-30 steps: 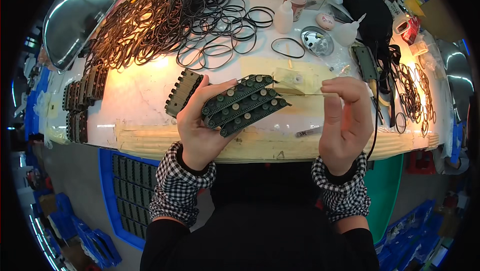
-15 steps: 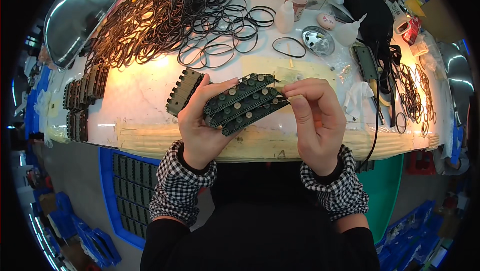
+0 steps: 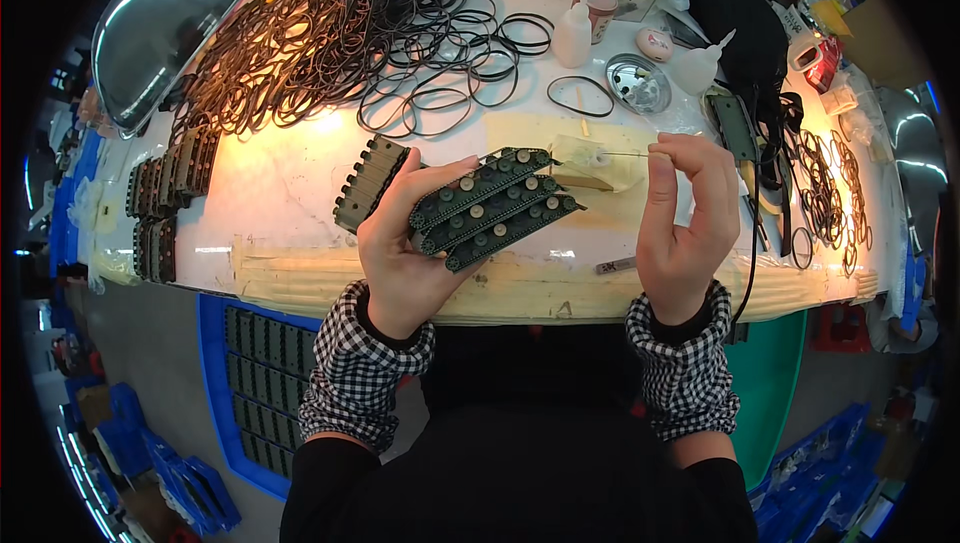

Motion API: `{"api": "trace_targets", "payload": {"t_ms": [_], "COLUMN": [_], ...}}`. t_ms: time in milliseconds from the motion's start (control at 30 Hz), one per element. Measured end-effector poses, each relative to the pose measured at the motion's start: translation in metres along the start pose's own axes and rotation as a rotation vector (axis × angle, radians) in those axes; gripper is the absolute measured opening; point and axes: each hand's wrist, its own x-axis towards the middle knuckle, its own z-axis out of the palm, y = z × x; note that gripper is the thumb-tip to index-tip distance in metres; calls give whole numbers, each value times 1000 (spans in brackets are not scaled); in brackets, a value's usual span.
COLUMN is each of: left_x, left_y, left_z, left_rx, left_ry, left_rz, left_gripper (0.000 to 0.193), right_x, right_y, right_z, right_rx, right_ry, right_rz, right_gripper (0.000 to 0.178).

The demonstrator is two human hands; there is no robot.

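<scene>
Three dark-green studded plastic strips (image 3: pixel 485 210): your left hand (image 3: pixel 400 253) clasps them; loosening could drop one.
Thin pale rod (image 3: pixel 630 155), perhaps metal: right hand (image 3: pixel 685 233) pinches; slipping could scratch.

Gap between green pieces (image 3: pixel 498 205) and right hand (image 3: pixel 688 243), thin rod (image 3: pixel 630 154) across its far end

3 green studded pieces (image 3: pixel 487 211) slant up rightward, side by side.
</scene>
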Motion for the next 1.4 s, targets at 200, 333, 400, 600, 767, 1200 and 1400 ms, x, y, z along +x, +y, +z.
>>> {"api": "trace_targets", "payload": {"t_ms": [200, 333, 400, 600, 767, 1200, 1400], "left_x": [1, -1, 0, 0, -1, 0, -2], "left_y": [0, -1, 0, 0, 2, 2, -1], "left_z": [0, -2, -3, -2, 1, 2, 0], "left_rx": [1, 34, 57, 79, 83, 74, 88], "left_ry": [1, -30, -60, -66, -43, -33, -35], "left_rz": [6, 18, 28, 39, 6, 25, 37], "left_gripper": [53, 53, 53, 52, 49, 47, 50], "right_x": [5, 6, 7, 6, 6, 5, 8], "right_y": [-1, -18, -30, -46, -45, -46, -27], "right_z": [-3, -8, -4, 24, 34, 36, 20], "right_rx": [-314, -2, 236, 558, 522, 448, 395], "right_ry": [-178, 39, -9, -152, -149, -137, 8], "right_rz": [-153, -88, -1, 237, 120, 84, 149], "right_gripper": [11, 10, 9, 5, 5, 4, 2]}}
